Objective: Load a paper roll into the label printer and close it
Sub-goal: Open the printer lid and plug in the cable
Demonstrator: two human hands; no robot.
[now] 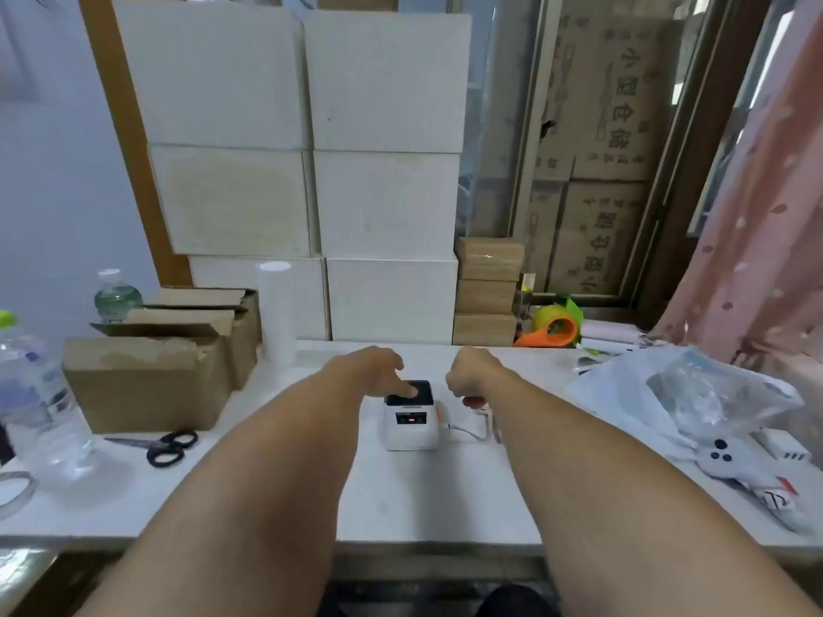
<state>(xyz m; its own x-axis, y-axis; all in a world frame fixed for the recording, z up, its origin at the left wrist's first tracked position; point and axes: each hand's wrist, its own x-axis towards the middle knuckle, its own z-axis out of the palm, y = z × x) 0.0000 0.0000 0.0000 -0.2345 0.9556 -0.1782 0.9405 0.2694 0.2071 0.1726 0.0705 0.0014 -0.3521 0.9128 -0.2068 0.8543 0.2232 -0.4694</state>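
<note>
A white table (445,492) fills the foreground. Behind its far edge stand stacked white boxes (383,171), with a pale bluish wall (58,180) left of them. Right of the boxes, a glazed window or door (601,149), seemingly, shows brown cartons; a pink curtain (766,216) hangs farther right.

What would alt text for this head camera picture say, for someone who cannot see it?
Two bare arms reach over a white table to a small white label printer; the left hand presses its dark lid, the right hand curls beside it. Scissors, cardboard boxes and bottles lie around.
</note>
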